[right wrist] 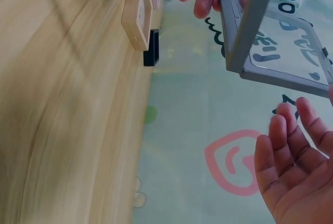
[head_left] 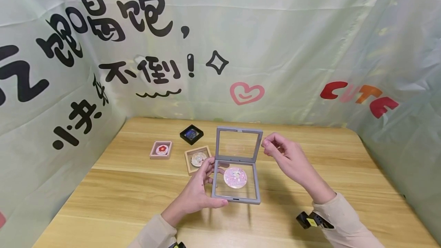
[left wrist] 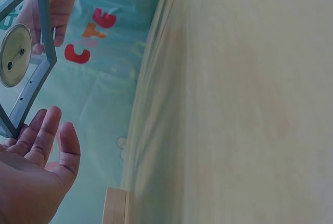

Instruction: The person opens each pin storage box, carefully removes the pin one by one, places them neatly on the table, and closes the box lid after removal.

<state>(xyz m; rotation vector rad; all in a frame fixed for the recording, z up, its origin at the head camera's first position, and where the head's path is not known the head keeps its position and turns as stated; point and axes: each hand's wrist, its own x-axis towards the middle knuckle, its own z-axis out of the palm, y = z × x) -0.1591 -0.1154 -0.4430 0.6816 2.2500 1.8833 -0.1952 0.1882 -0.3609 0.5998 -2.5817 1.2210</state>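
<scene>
My left hand (head_left: 196, 195) holds a grey display case (head_left: 247, 201) by its left side, thumb at the front lower edge. The case is raised above the table, its clear-windowed lid tilted up. In the lower half, a pink round pin badge (head_left: 236, 178) lies against the clear film; the left wrist view shows the back of the badge (left wrist: 15, 55) with a pin. By the lid's right edge is my right hand (head_left: 289, 158), fingers loosely bent and holding nothing. Whether its fingertips touch the lid, I cannot tell.
Behind the left hand, on the wooden table (head_left: 327, 163), lie a light wooden box (head_left: 187, 160) with a round badge, a small pinkish box (head_left: 151, 151) with a red-flower badge, and a black case (head_left: 191, 134). A printed cloth (head_left: 282, 49) hangs around the table.
</scene>
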